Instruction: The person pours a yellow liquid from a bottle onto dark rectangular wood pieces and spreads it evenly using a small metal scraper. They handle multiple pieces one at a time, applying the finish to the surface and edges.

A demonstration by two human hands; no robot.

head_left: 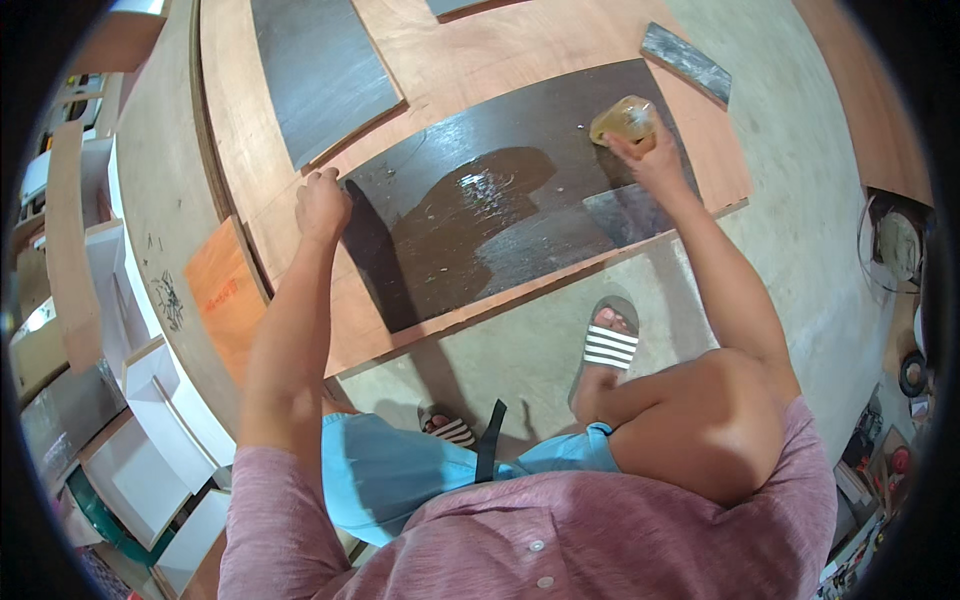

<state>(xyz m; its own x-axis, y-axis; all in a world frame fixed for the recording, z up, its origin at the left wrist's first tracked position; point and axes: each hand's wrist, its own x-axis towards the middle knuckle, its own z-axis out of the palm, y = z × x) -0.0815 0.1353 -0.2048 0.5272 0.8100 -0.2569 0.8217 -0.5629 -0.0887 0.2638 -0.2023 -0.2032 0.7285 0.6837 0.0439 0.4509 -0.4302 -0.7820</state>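
A dark grey rectangular panel (440,280) lies flat before me on a pale wooden sheet, with a shiny wet patch (470,195) spread over its middle. At its far left corner my left hand (322,205) is closed, the bent fingers at the panel's edge. Over the panel's right part, my right hand (655,165) grips a clear plastic container (624,117), tilted, with yellowish stuff inside. The container's opening cannot be made out clearly.
Beyond the panel's far left lies a second dark board (325,75). A small dark offcut (687,62) rests at the upper right. An orange board (228,290) is left of my forearm. White box-like pieces (165,400) crowd the left side; assorted clutter (885,450) lines the right.
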